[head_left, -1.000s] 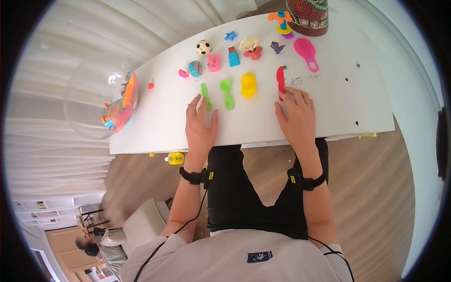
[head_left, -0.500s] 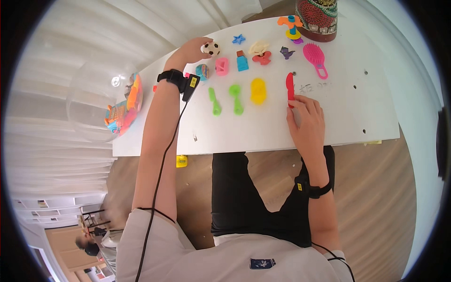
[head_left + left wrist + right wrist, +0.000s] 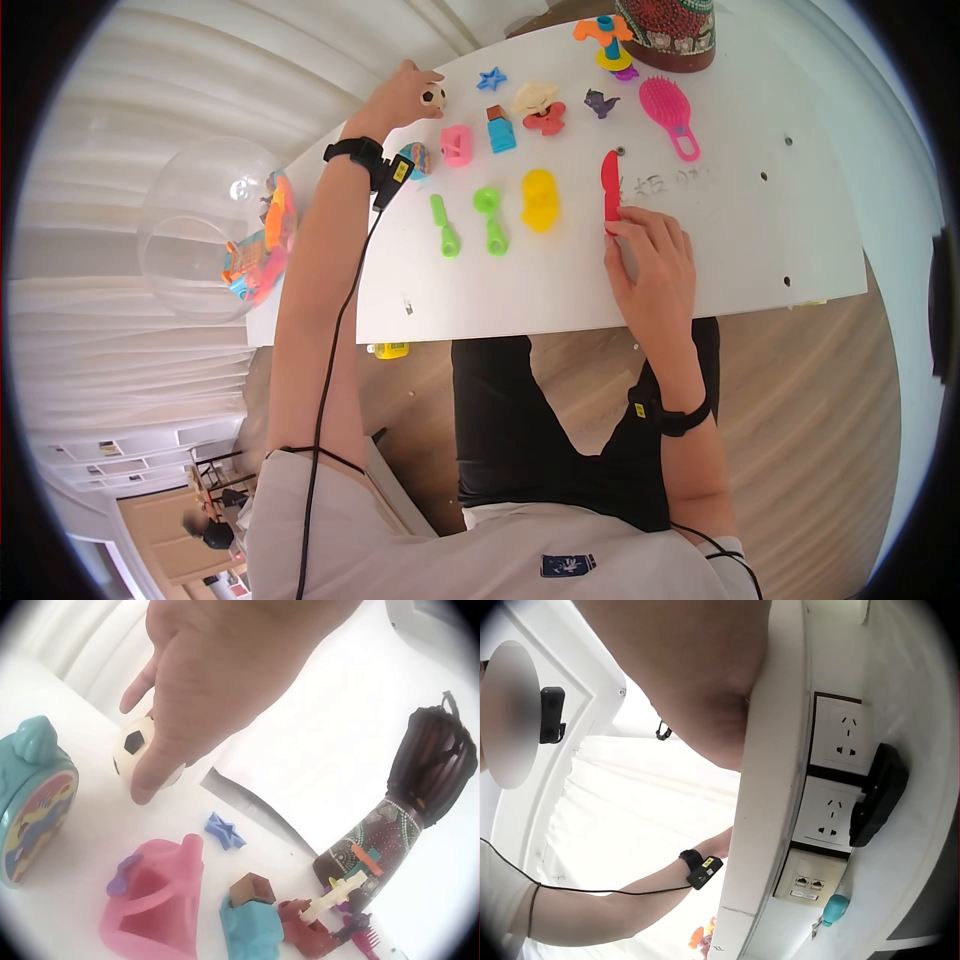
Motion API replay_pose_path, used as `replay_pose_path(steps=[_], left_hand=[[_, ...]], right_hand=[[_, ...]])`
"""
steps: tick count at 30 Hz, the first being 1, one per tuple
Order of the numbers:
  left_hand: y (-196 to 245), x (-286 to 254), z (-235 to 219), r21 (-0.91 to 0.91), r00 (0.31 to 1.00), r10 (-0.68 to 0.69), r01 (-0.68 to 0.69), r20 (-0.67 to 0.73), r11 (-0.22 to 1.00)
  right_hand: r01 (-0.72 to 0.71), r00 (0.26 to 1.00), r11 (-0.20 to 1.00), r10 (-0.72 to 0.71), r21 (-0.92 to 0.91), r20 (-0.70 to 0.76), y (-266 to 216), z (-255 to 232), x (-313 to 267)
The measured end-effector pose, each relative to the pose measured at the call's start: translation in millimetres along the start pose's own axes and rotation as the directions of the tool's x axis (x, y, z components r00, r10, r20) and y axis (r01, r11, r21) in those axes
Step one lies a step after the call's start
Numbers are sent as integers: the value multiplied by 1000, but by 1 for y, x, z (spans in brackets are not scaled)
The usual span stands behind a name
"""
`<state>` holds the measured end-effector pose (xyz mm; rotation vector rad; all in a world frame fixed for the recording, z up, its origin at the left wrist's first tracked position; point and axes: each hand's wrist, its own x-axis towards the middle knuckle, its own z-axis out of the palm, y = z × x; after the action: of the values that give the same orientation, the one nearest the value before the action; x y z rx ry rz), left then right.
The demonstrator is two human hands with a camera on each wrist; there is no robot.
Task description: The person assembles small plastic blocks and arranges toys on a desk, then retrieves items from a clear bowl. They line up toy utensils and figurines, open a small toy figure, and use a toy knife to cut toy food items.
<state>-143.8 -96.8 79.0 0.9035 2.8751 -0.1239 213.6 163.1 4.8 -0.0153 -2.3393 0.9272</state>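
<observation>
At the back left of the table, my left hand [image 3: 398,97] holds a small black-and-white toy soccer ball [image 3: 136,742]. In the left wrist view the thumb [image 3: 147,780] presses its near side while a finger reaches round behind. My right hand [image 3: 655,265] lies on the table, fingertips resting at the handle end of a red toy knife [image 3: 611,185], blade pointing away. Close to my left wrist are a blue toy clock [image 3: 37,802] and a pink toy piece [image 3: 157,900]. In the right wrist view the right fingers are hidden by the forearm and table edge.
Green toy utensils [image 3: 491,220] and a yellow toy [image 3: 540,200] lie mid-table. Behind them are a blue star [image 3: 491,79], a blue-and-brown toy [image 3: 500,132], a purple figure [image 3: 600,102] and a pink hairbrush [image 3: 667,110]. A clear bowl [image 3: 180,220] of toys stands left, a patterned drum [image 3: 675,35] back right.
My left hand has moved from beside the green utensils to the back left and taken hold of the soccer ball. The right hand has stayed at the red knife.
</observation>
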Motion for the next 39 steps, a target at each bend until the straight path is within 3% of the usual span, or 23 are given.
replay_pose_path(steps=[3,8,12,17,20,30,39], left_hand=[[5,-3,-1,-66,1000,-29,29,3,997],[-17,-8,-2,-143,996,60,-68,-62,987],[-13,-5,0,-233,997,70,-75,-33,970],[-8,-8,4,-83,991,-71,62,-115,995],[-14,-8,6,-1,990,-119,119,-81,993],[-26,-18,3,-40,991,-122,120,-61,992],[0,-21,-1,94,975,-175,189,-140,977]], right_hand=[[-3,1000,1000,3,0,1,1,1,0],[7,1000,1000,-7,1,6,1,1,0],[19,1000,1000,-19,-4,-8,1,1,0],[22,1000,1000,-22,-4,0,1,0,0],[17,1000,1000,-17,3,2,1,0,0],[14,1000,1000,-14,22,-23,4,2,-2],[22,1000,1000,-22,5,-9,5,2,-2]])
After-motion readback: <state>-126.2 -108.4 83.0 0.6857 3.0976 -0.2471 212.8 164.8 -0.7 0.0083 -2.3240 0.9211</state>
